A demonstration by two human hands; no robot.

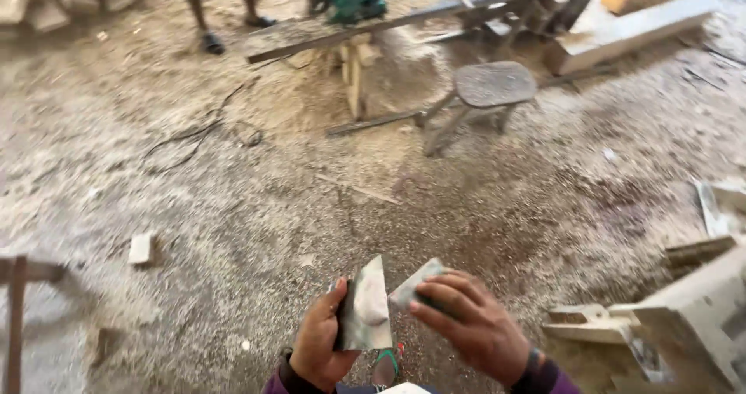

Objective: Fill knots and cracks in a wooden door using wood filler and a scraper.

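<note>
My left hand (320, 339) grips a flat metal scraper blade (365, 308) with a lump of pale putty on its face. My right hand (470, 324) holds a second, smaller scraper blade (416, 284), its tip close to the first blade. Both hands are low in the view, above a floor covered in sawdust. Below them a sandalled foot (386, 365) shows.
A small round stool (491, 87) stands ahead. Behind it is a long plank workbench (420, 9) with a green power tool (353, 1). Another person's legs (221, 13) stand at the back left. Wood pieces (684, 308) lie at right; a cable (202, 134) crosses the floor.
</note>
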